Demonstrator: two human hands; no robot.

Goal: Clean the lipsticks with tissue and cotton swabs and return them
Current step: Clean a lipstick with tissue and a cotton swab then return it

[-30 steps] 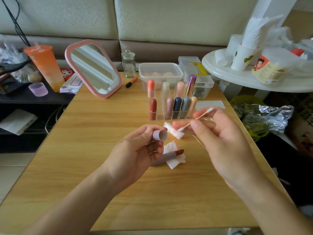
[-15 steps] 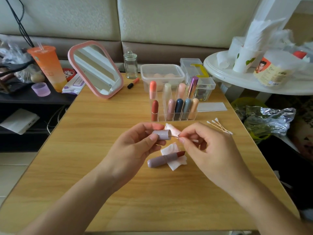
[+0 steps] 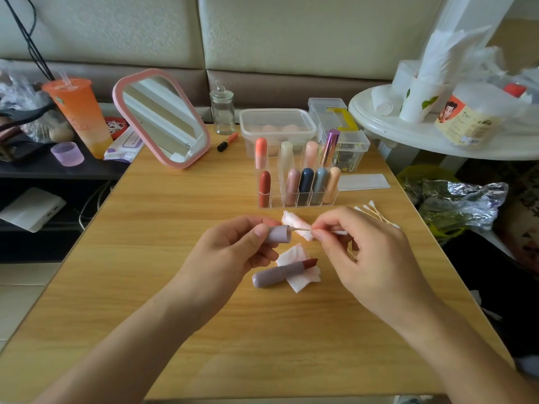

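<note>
Nine lipsticks (image 3: 305,185) stand in the rack (image 3: 297,202), upper middle. The left hand (image 3: 230,252) grips one cap (image 3: 278,234). The right hand (image 3: 370,258) pinches one swab (image 3: 300,229) touching it. One open lipstick (image 3: 280,274) lies just below them.

A single head-worn wide-angle camera looks forward and down across the counter (image 3: 175,228). It sits close above the left hand (image 3: 230,255) and right hand (image 3: 370,258), which meet mid-frame. The forearms (image 3: 131,345) run in from below the hands, and a padded backrest (image 3: 291,39) lies far beyond them.
</note>
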